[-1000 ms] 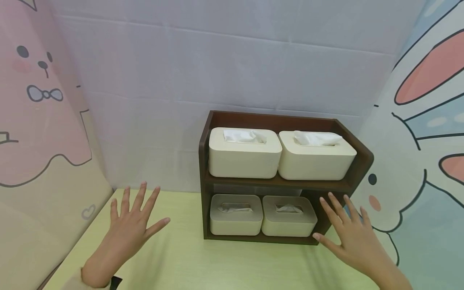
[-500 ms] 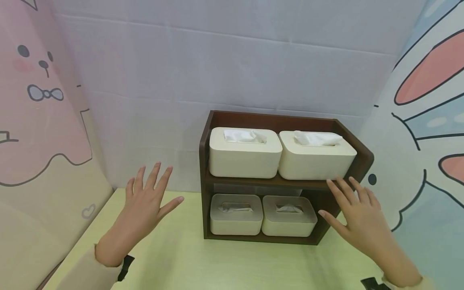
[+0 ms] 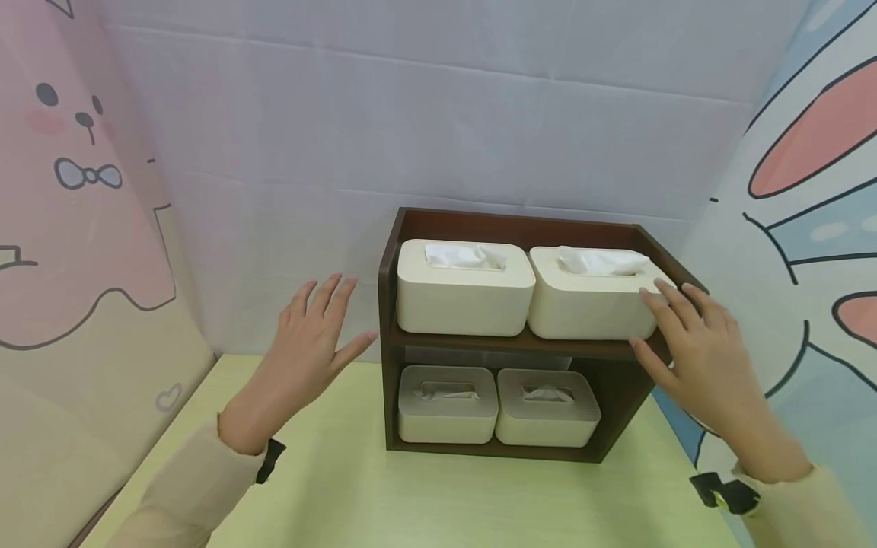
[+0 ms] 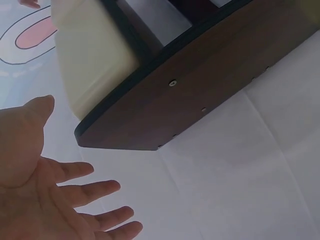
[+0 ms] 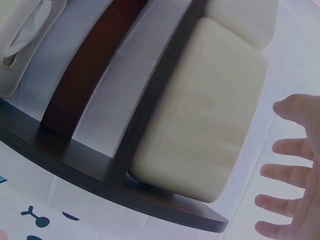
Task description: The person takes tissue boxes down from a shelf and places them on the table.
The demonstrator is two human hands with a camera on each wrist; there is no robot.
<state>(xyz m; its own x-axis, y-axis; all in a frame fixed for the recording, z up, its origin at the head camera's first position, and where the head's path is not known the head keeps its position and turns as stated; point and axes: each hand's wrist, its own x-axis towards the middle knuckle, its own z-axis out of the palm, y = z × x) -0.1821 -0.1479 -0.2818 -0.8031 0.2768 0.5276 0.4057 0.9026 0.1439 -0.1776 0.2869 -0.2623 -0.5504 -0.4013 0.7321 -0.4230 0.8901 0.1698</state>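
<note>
A dark brown two-tier shelf (image 3: 466, 455) stands on the table, with two cream tissue boxes on each tier. My left hand (image 3: 304, 342), fingers spread, hovers left of the shelf, apart from it; in the left wrist view its palm faces the shelf's side panel (image 4: 150, 110). My right hand (image 3: 706, 358) is spread before the upper right tissue box (image 3: 589, 304), its fingertips overlapping the box's right end in the head view. The right wrist view shows a gap between those fingers and the box (image 5: 205, 115). Beside it sits the upper left tissue box (image 3: 462, 301).
On the lower tier are the lower left tissue box (image 3: 447, 418) and the lower right tissue box (image 3: 546, 420). The pale yellow-green table (image 3: 479, 502) lies below. A white cloth backdrop (image 3: 438, 114) hangs behind, with cartoon-printed sheets (image 3: 82, 251) at both sides.
Both hands have risen and moved forward toward the shelf's upper tier, the left also shifting right. The shelf and tissue boxes have stayed in place.
</note>
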